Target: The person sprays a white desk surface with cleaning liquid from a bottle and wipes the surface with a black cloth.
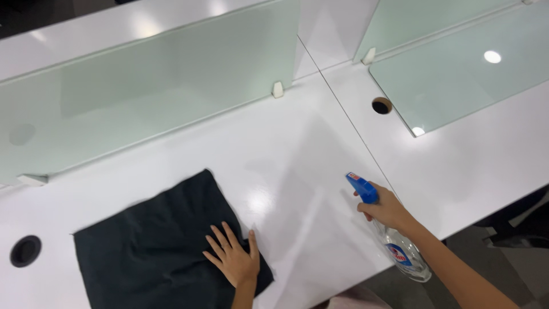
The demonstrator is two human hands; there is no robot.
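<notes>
The dark cloth [154, 240] lies spread flat on the near left part of the white desk [297, 160], one corner pointing toward the far side, its near edge running out of the bottom of the view. The left hand [233, 258] is pressed down on the cloth's right portion, palm flat, fingers stretched out and fanned toward the far left, the thumb angled off to the right just by the cloth's edge. It grips nothing; it simply rests open on the fabric.

Over to the right, the right hand [386, 207] is wrapped around the neck of a clear spray bottle [403, 252], fingers curled closed about it just behind the blue trigger head [361, 187]. The nozzle points to the far left, above the desk's bare surface, well apart from the cloth. The bottle's clear body hangs down past the desk's near edge, with a red and blue label on it.

Further out, a round cable hole [25, 250] sits left of the cloth, and another [381, 105] lies on the far right past a seam between desk sections. Frosted glass dividers [148, 86] stand along the far side, held by small white clips [278, 89]. Ceiling lights glint off the glossy top.
</notes>
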